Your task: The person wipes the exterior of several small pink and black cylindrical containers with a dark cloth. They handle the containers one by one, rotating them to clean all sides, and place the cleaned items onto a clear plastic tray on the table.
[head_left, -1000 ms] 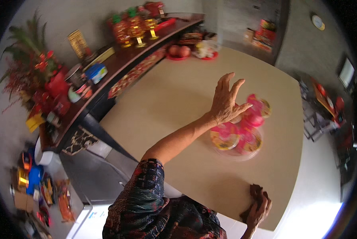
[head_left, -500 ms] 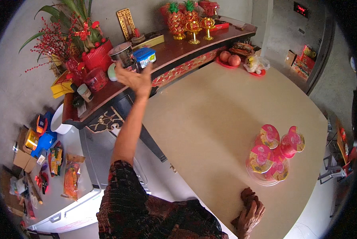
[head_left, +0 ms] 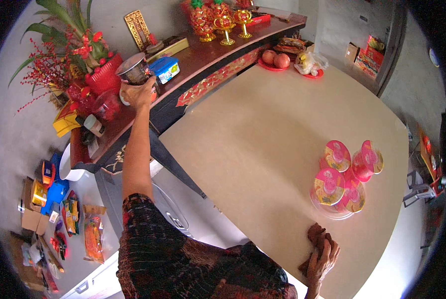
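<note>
My left hand (head_left: 139,93) reaches far out to the dark wood altar shelf, thumb and fingers wrapped round a dark printed tub (head_left: 133,71) with a pale lid. Just right of that tub stands a blue-lidded plastic box (head_left: 164,69). On the beige tabletop, near its front edge, my right hand (head_left: 325,259) is closed over a crumpled brown cloth (head_left: 316,234) and presses it down. Several pink cups with round printed lids (head_left: 329,186) stand close together beyond the cloth, on a clear round tray (head_left: 327,213).
A red flowerpot (head_left: 105,74) with a leafy plant, gold goblets (head_left: 225,29) and pineapple-shaped ornaments line the shelf (head_left: 203,55). Far on the table sit round fruits on a red plate (head_left: 273,66) and a plastic bag of fruit (head_left: 310,64). At left, packets (head_left: 93,233) lie on a white-grey surface.
My left hand, open in front of the shelf before, has reached onto the dark tub and closed round it. My right hand stays on the cloth; the whole view has shifted slightly.
</note>
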Motion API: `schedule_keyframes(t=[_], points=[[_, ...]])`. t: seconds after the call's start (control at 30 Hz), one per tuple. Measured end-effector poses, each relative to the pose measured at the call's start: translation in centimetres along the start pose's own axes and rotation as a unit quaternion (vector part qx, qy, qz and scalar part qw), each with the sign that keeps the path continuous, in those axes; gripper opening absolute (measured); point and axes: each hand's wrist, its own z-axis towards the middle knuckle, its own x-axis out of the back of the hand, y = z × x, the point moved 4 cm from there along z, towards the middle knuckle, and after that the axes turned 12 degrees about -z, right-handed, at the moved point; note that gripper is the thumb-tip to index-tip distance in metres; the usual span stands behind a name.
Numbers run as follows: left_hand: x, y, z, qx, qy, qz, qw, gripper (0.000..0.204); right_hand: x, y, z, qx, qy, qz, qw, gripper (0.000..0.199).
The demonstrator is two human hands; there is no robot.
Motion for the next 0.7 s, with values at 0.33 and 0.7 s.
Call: schedule_keyframes(t=[0.33,0.7], points=[[-0.2,9.0,-18.9,-0.03,-0.295,-0.371,0.88,0.063,0.2,-0.2,0.0,-0.008,0.018,-0.003,1.0,0.04],[-2.5,10.3,-38.0,0.072,-0.471,-0.352,0.805,0.074,0.8,-0.1,0.0,-0.029,0.015,0.03,0.999,0.044]])
